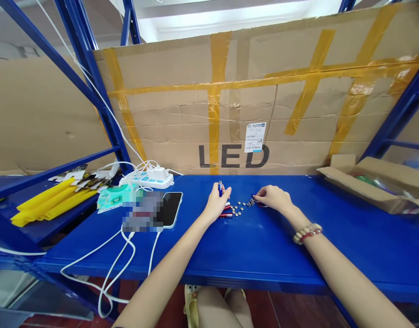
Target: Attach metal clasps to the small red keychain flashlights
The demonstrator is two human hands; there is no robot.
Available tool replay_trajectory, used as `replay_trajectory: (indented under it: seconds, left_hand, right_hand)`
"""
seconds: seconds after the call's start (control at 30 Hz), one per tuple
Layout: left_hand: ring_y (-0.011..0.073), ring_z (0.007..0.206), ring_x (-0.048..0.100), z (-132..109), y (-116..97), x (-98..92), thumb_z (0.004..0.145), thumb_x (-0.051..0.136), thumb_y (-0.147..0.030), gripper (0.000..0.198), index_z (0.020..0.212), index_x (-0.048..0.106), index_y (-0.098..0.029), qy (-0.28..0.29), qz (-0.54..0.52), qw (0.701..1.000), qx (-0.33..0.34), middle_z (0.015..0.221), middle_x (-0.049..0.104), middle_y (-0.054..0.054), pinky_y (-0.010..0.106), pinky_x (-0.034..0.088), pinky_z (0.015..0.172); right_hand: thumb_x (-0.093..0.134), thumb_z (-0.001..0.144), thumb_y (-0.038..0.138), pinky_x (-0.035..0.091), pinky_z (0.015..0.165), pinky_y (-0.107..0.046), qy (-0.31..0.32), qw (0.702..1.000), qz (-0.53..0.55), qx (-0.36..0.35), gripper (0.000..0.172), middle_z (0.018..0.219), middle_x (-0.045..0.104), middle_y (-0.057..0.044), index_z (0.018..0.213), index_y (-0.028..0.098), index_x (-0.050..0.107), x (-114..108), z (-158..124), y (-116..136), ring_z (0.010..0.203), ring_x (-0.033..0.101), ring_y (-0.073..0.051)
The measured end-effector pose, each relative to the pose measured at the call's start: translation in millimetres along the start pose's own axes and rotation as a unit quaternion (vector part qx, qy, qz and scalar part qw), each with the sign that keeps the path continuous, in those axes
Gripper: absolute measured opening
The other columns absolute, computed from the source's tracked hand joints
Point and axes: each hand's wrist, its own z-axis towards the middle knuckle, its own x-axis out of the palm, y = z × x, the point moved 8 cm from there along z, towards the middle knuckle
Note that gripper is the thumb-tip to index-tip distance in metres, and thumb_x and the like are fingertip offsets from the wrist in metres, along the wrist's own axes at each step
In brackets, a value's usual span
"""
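Small silver discs (237, 210) lie scattered on the blue table (247, 255) between the hands, just beside red cylinders (226, 215) near the left hand (215, 202), whose fingers are closed around a blue cylinder (220, 187). The right hand (276, 199) bends its fingertips down at the discs' far edge (whether they pinch anything, I cannot tell), while a phone (171, 209) and a white power strip (156, 178) lie farther left.
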Motion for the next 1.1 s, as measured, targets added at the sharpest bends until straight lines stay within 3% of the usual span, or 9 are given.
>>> replay_trajectory:
  seconds: [0.1, 0.3, 0.43, 0.5, 0.57, 0.67, 0.73, 0.87, 1.1]
  left_hand:
    - [0.0078, 0.062, 0.044, -1, -1, 4.2, 0.082, 0.053, -0.031, 0.019, 0.077, 0.039, -0.019, 0.028, 0.015, 0.999, 0.001, 0.067, 0.045, -0.004, 0.022, 0.037, 0.063]
    - [0.0078, 0.063, 0.04, -2, -1, 6.6, 0.081, 0.053, -0.025, 0.016, 0.078, 0.039, -0.018, 0.041, 0.027, 0.999, -0.007, 0.069, 0.042, -0.005, 0.023, 0.036, 0.066]
    - [0.0078, 0.063, 0.041, -1, -1, 6.6, 0.081, 0.052, -0.026, 0.016, 0.078, 0.038, -0.019, 0.042, 0.024, 0.999, -0.004, 0.07, 0.042, -0.004, 0.023, 0.036, 0.067]
    - [0.0078, 0.063, 0.041, -1, 0, 6.9, 0.081, 0.052, -0.028, 0.017, 0.079, 0.039, -0.019, 0.044, 0.026, 0.999, -0.001, 0.07, 0.043, -0.004, 0.023, 0.036, 0.067]
    - [0.0079, 0.064, 0.042, 0, 3, 8.1, 0.081, 0.053, -0.031, 0.019, 0.079, 0.039, -0.019, 0.049, 0.022, 0.999, 0.004, 0.071, 0.043, -0.005, 0.023, 0.037, 0.067]
    - [0.0087, 0.065, 0.044, 1, 6, 10.8, 0.081, 0.052, -0.034, 0.02, 0.078, 0.038, -0.019, 0.06, 0.026, 0.998, 0.012, 0.071, 0.044, -0.004, 0.022, 0.037, 0.065]
    - [0.009, 0.064, 0.045, 3, 6, 10.8, 0.082, 0.05, -0.031, 0.019, 0.075, 0.037, -0.019, 0.058, 0.046, 0.997, 0.026, 0.069, 0.044, -0.004, 0.022, 0.037, 0.063]
    - [0.0089, 0.061, 0.045, 4, -4, 6.0, 0.083, 0.045, -0.02, 0.014, 0.071, 0.037, -0.019, 0.037, 0.074, 0.994, 0.065, 0.065, 0.043, -0.005, 0.022, 0.035, 0.062]
    - [0.0091, 0.058, 0.041, 1, -23, -2.3, 0.082, 0.045, -0.023, 0.019, 0.065, 0.037, -0.018, 0.004, 0.133, 0.984, 0.121, 0.061, 0.043, -0.005, 0.022, 0.03, 0.058]
  right_hand:
    - [0.059, 0.069, 0.037, 0.043, 0.064, -0.026, 0.01, 1.0, 0.022, 0.015, 0.02, 0.084, 0.071, -0.001, 0.081, 0.027, 0.071, 2, 0, 0, 0.083, 0.064, -0.02]
    - [0.054, 0.075, 0.036, 0.044, 0.062, -0.027, 0.042, 0.998, 0.043, 0.029, 0.021, 0.077, 0.071, -0.003, 0.071, 0.025, 0.072, 8, 1, -4, 0.077, 0.065, -0.02]
    - [0.053, 0.078, 0.032, 0.044, 0.06, -0.026, -0.015, 0.999, 0.028, 0.012, 0.021, 0.085, 0.071, -0.006, 0.074, 0.021, 0.071, 5, 5, -6, 0.08, 0.065, -0.021]
    - [0.051, 0.08, 0.031, 0.045, 0.063, -0.025, -0.054, 0.996, 0.058, -0.028, 0.021, 0.089, 0.071, -0.006, 0.081, 0.02, 0.069, 1, 6, -1, 0.082, 0.065, -0.02]
    - [0.05, 0.082, 0.033, 0.046, 0.066, -0.025, -0.068, 0.984, 0.122, -0.115, 0.021, 0.089, 0.07, -0.005, 0.087, 0.02, 0.066, -3, 2, 16, 0.08, 0.064, -0.017]
    - [0.049, 0.083, 0.038, 0.046, 0.068, -0.024, -0.041, 0.939, 0.211, -0.267, 0.024, 0.084, 0.069, -0.003, 0.088, 0.019, 0.062, -7, -18, 55, 0.074, 0.062, -0.014]
    - [0.047, 0.084, 0.04, 0.046, 0.068, -0.025, -0.031, 0.913, 0.24, -0.328, 0.026, 0.082, 0.068, -0.002, 0.089, 0.018, 0.061, -12, -34, 77, 0.073, 0.06, -0.014]
    - [0.045, 0.086, 0.04, 0.046, 0.07, -0.026, -0.021, 0.891, 0.252, -0.377, 0.027, 0.087, 0.068, -0.003, 0.089, 0.019, 0.061, -15, -53, 99, 0.076, 0.06, -0.015]
    - [0.044, 0.089, 0.037, 0.049, 0.077, -0.032, -0.099, 0.899, 0.191, -0.382, 0.034, 0.098, 0.066, -0.006, 0.117, 0.022, 0.052, -19, -53, 93, 0.084, 0.062, -0.018]
